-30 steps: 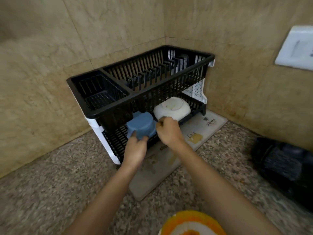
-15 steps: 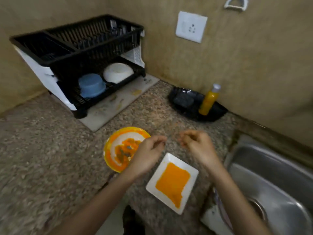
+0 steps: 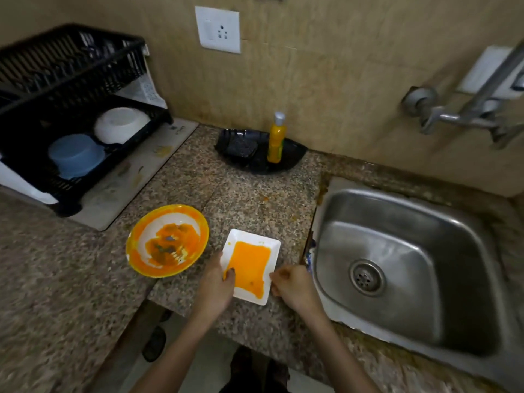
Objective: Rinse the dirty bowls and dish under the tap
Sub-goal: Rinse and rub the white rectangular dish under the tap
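Pickup step. Square dish (image 3: pixel 249 262) lies on the table (image 3: pixel 255 199) just left of sink (image 3: pixel 397 245). My left hand (image 3: pixel 215 285) grips its near rim, thumb on top. Right hand (image 3: pixel 293 283) is curled at the sink-side rim; I cannot tell whether it has hold. Next, I judge: lift level, carry over the sink, under the tap (image 3: pixel 459 117).

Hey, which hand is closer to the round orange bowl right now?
Left. The left hand grips the square dish at its left edge, right beside the bowl; the right hand is at its right edge, farther off.
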